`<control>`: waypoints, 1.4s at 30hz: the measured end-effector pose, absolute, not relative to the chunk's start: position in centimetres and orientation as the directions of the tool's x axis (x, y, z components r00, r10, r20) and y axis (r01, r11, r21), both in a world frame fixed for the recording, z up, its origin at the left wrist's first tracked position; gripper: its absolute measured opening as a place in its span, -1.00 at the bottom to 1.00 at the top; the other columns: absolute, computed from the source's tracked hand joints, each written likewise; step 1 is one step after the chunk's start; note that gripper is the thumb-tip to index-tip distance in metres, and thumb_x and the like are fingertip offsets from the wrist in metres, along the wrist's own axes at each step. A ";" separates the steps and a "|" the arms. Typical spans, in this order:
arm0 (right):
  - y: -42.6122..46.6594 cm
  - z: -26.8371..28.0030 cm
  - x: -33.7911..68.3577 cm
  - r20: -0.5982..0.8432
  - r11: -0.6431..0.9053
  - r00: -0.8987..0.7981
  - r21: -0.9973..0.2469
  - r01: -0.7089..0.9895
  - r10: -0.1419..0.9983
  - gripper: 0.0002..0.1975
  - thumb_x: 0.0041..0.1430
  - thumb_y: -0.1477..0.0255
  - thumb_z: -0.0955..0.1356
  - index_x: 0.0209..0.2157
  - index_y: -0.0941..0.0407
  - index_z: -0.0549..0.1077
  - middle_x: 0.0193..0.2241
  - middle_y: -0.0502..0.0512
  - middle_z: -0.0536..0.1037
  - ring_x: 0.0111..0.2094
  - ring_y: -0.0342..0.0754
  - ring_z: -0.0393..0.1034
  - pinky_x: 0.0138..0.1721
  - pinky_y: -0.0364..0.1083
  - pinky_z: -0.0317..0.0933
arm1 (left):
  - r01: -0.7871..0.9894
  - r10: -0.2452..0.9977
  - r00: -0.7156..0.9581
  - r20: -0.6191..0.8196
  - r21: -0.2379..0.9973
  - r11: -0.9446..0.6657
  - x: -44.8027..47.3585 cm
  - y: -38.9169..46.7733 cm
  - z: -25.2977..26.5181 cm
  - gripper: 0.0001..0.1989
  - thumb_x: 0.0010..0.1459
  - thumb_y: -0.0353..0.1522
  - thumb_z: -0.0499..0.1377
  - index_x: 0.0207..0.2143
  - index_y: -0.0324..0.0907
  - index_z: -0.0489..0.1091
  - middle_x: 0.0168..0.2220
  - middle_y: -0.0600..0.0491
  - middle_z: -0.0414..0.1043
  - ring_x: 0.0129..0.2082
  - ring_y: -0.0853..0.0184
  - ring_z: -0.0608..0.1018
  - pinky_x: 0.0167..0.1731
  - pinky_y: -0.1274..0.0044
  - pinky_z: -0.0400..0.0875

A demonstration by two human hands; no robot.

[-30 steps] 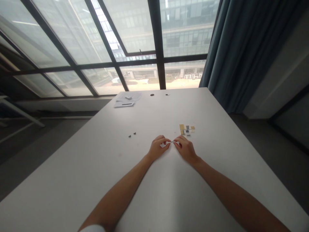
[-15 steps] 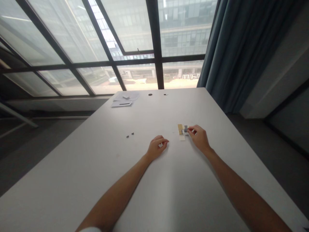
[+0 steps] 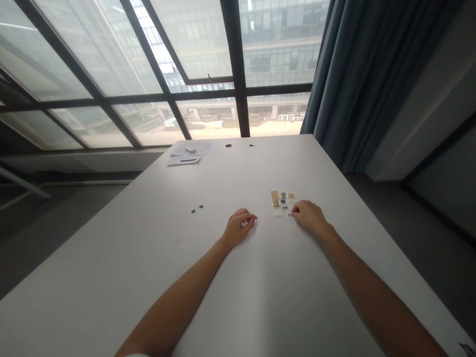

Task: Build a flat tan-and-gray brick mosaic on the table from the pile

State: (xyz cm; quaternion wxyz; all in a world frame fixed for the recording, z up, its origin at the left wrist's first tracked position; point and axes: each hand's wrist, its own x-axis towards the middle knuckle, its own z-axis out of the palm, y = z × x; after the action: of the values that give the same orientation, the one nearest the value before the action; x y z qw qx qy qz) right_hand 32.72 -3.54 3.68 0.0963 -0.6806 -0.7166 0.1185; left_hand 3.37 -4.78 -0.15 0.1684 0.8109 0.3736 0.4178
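On the white table (image 3: 223, 277), a cluster of small flat pieces lies in front of my right hand (image 3: 310, 215). It includes a yellow piece (image 3: 274, 195), a grey piece (image 3: 283, 195), a tan piece (image 3: 291, 196), a dark piece (image 3: 283, 201) and a pale piece (image 3: 278, 213). The thumb and fingers of my right hand are closed on a small grey piece (image 3: 290, 214) at the cluster's near right corner. To the left of the cluster my left hand (image 3: 238, 229) rests on the tabletop, thumb and index finger pinched together. Whatever lies between those fingertips is too small to make out.
Two small dark bits (image 3: 197, 208) lie left of my left hand. Papers (image 3: 184, 159) with a small white object on them are at the far left edge. A dark round spot (image 3: 228, 146) is near the far edge, before the window. A blue curtain (image 3: 345, 89) hangs at right.
My right hand has moved from the middle of the cluster toward me, to its near right corner, uncovering more pieces. My left hand keeps its pinch. The view has shifted slightly.
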 end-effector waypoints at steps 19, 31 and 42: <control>-3.8 3.0 31.6 -0.022 -0.002 -0.005 -0.317 0.948 1.000 -0.87 0.13 0.44 0.39 -0.36 0.01 0.63 -0.29 0.05 0.65 -0.27 -0.01 0.50 -0.33 -0.13 0.15 | 0.491 0.767 0.373 0.522 0.590 -0.640 3.5 -4.8 -0.2 -0.81 0.27 -0.42 0.12 -0.27 -0.18 0.56 -0.43 0.04 0.41 -0.39 0.40 0.43 -0.40 0.58 0.31; -3.7 2.7 31.5 -0.017 -0.012 0.007 -0.307 0.951 1.000 -0.89 0.15 0.39 0.41 -0.31 -0.01 0.62 -0.27 0.05 0.65 -0.26 -0.02 0.49 -0.29 -0.13 0.17 | 0.506 0.789 0.382 0.482 0.605 -0.615 3.4 -4.9 -0.1 -0.80 0.28 -0.39 0.11 -0.26 -0.19 0.56 -0.44 0.07 0.40 -0.50 0.46 0.35 -0.44 0.60 0.26; -3.5 2.3 31.7 -0.011 -0.040 0.038 -0.323 0.945 0.999 -0.90 0.13 0.36 0.42 -0.31 0.04 0.61 -0.27 0.08 0.63 -0.26 -0.03 0.48 -0.30 -0.14 0.17 | 0.513 0.784 0.392 0.482 0.593 -0.621 3.4 -4.8 -0.2 -0.79 0.28 -0.38 0.12 -0.27 -0.20 0.56 -0.45 0.07 0.39 -0.50 0.46 0.37 -0.44 0.60 0.27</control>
State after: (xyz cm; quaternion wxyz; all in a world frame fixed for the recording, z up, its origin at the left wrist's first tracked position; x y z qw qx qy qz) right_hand 31.72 -3.46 2.32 0.1142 -0.7114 -0.6834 0.1176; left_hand 3.35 -4.78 -0.16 0.1771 0.8152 0.3976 0.3821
